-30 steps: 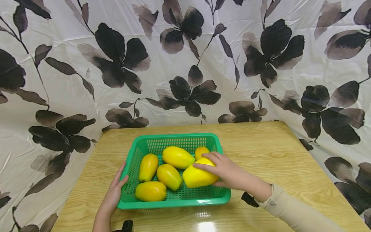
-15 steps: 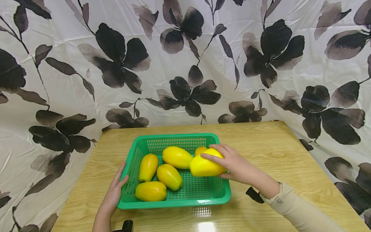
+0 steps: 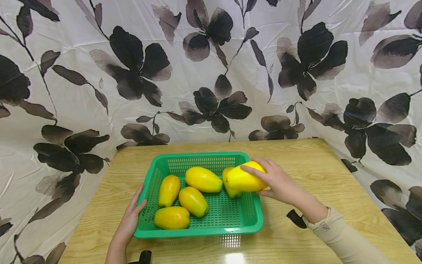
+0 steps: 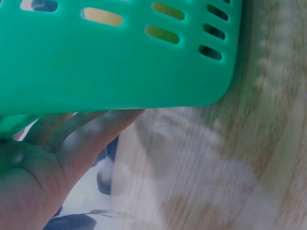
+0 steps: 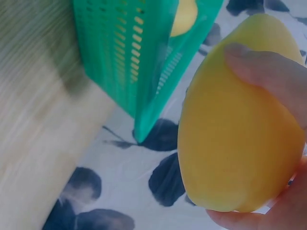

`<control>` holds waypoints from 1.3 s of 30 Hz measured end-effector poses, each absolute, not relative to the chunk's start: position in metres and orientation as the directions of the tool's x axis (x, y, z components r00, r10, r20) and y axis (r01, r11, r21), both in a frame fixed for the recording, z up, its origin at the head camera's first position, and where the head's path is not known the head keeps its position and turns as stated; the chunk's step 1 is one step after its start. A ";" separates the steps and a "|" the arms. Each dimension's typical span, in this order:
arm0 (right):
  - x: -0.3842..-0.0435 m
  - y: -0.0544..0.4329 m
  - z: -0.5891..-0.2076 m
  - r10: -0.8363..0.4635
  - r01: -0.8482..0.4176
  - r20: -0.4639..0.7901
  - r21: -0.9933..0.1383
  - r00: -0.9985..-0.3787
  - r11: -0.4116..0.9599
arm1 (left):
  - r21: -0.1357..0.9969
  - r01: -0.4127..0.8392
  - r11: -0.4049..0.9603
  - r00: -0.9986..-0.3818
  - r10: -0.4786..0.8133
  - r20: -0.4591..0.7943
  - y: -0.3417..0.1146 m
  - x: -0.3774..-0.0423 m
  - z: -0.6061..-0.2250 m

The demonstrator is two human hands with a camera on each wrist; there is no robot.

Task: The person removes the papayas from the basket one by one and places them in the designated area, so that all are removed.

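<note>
My right hand (image 3: 278, 179) grips a large yellow papaya (image 3: 245, 177), raised over the right end of a green plastic basket (image 3: 201, 231). In the right wrist view the thumb lies across the papaya (image 5: 235, 139), with fingers around its lower end. On the basket's left side is my left hand (image 3: 129, 216), thumb over the rim and fingers along the outside wall. The left wrist view has those fingers (image 4: 103, 132) right against the green wall. Several more papayas (image 3: 202, 179) lie inside the basket; one (image 3: 234, 193) is partly hidden behind the held papaya.
The basket stands on a light wooden table (image 3: 296, 157). A white cloth (image 3: 211, 47) with dark flowers hangs behind and beside it. Bare tabletop stretches to the right of the basket. Black straps (image 3: 296, 219) show at both wrists.
My right hand has moved the papaya up and right, from within the basket to its right rim, uncovering more of the papaya behind it. My left hand has stayed on the basket.
</note>
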State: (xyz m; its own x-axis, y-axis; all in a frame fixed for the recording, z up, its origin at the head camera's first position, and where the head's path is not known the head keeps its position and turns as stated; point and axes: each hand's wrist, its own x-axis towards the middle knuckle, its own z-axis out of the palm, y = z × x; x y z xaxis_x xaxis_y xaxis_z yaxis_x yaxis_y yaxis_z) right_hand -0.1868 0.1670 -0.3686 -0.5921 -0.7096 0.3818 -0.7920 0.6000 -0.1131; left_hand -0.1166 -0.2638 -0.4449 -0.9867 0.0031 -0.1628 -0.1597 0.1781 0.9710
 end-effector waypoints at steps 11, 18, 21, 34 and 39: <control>-0.197 0.184 -0.380 -0.649 -0.744 0.396 -0.158 -0.650 0.649 | 0.974 -0.142 0.177 -0.989 0.003 -0.145 -0.264 -0.117 -0.447; -0.202 0.195 -0.386 -0.608 -0.718 0.417 -0.186 -0.676 0.671 | 0.975 -0.138 0.176 -0.990 0.003 -0.141 -0.265 -0.115 -0.447; -0.205 0.200 -0.389 -0.595 -0.701 0.405 -0.189 -0.694 0.688 | 0.974 -0.141 0.179 -0.990 0.001 -0.143 -0.265 -0.115 -0.446; -0.214 0.223 -0.403 -0.536 -0.635 0.379 -0.216 -0.755 0.742 | 0.970 -0.142 0.196 -0.990 -0.007 -0.143 -0.265 -0.116 -0.446; -0.217 0.229 -0.409 -0.512 -0.603 0.345 -0.246 -0.786 0.759 | 0.970 -0.146 0.195 -0.989 -0.006 -0.148 -0.265 -0.116 -0.447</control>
State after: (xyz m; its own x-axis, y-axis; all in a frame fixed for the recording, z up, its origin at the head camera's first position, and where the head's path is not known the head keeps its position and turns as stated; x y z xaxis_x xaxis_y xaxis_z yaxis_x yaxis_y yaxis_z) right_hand -0.2169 0.2295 -0.4088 -0.7863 -0.5123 0.3454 -0.6026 0.7592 -0.2460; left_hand -0.1160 -0.2655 -0.4468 -0.9890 -0.0056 -0.1481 -0.1463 0.1954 0.9697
